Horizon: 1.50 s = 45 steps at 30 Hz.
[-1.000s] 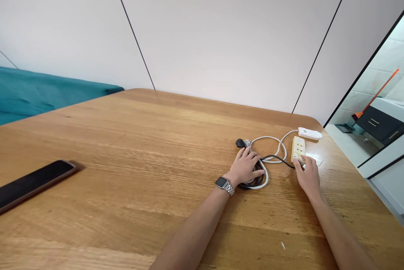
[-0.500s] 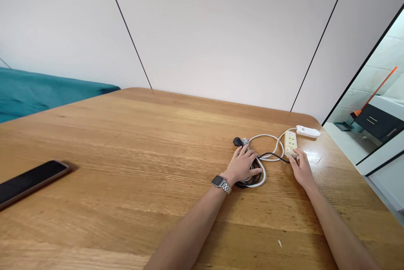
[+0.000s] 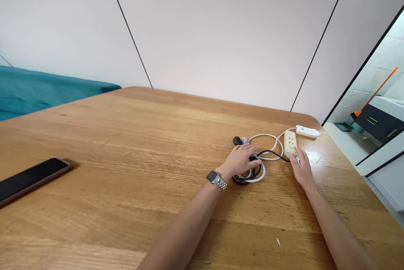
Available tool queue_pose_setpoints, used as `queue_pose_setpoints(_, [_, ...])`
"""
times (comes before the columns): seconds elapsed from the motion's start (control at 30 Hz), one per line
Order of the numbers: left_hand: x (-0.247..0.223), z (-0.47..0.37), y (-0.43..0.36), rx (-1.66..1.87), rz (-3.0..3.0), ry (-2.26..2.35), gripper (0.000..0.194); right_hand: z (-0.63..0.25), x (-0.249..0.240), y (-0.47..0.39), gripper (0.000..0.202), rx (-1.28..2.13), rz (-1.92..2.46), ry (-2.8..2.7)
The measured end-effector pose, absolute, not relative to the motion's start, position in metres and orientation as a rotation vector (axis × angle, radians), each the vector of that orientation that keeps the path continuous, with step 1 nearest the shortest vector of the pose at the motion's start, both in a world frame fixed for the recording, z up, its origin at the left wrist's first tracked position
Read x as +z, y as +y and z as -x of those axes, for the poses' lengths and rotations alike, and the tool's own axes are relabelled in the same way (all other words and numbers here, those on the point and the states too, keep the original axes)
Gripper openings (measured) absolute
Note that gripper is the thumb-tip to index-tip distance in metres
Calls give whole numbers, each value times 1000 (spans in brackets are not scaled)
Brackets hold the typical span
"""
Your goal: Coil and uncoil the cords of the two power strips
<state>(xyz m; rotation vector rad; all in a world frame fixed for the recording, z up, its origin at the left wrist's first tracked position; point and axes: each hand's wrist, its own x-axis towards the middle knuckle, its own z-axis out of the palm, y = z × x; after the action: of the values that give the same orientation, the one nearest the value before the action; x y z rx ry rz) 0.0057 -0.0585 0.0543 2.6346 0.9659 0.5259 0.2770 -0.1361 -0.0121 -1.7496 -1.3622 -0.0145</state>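
Coiled black and white cables [image 3: 259, 176] lie on the wooden table, right of the middle. My left hand [image 3: 241, 160], with a watch on its wrist, rests over the coil with its fingers apart. Just beyond it is a black plug [image 3: 236, 140]. A cream power strip [image 3: 290, 143] lies to the right, and the fingertips of my right hand [image 3: 302, 168] touch its near end, thumb and fingers apart. A second white strip [image 3: 307, 131] sits behind it, with a white cable leading to the coil.
A dark phone [image 3: 31, 177] lies at the table's left. The table [image 3: 142, 135] meets a white wall at the back. Teal seating [image 3: 47, 91] stands at the far left. Through a doorway at the right, an orange-handled broom [image 3: 377, 91] leans near a dark cabinet.
My left hand has turned and moved slightly on the coil, its fingers now pointing more to the right. More of the coil shows below it. My right hand has barely moved.
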Motion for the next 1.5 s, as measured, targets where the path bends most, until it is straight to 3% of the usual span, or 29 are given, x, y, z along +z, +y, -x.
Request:
queue_pose_setpoints(0.2, [87,18,-50,644,-2308,1325,27,-277,-13,-135,62,-52,1736,-1391])
queue_pose_setpoints(0.4, [88,23,-49,262,-2217,1685,32,-276,-13,-136,59,-97,1723,-1397])
queue_pose_setpoints(0.53, [80,9,-58,309,-2352,1594,28,-275,-14,-137,55,-183,1683,-1433])
queue_pose_setpoints(0.7, [77,-14,-80,434,-2563,1480,44,-277,-18,-135,59,-191,1759,-1473])
queue_pose_setpoints(0.87, [64,-25,-89,228,-2633,1066,91,-280,-20,-134,53,-85,1832,-1685])
queue_pose_setpoints(0.93, [57,-25,-87,154,-2604,1045,100,-278,-17,-136,54,-49,1849,-1735])
queue_pose_setpoints(1.37, [68,-11,-75,380,-2456,1195,104,-201,14,-165,43,34,1572,-2082])
queue_pose_setpoints(1.5, [70,-9,-76,369,-2437,1236,104,-221,16,-144,45,100,1594,-1830])
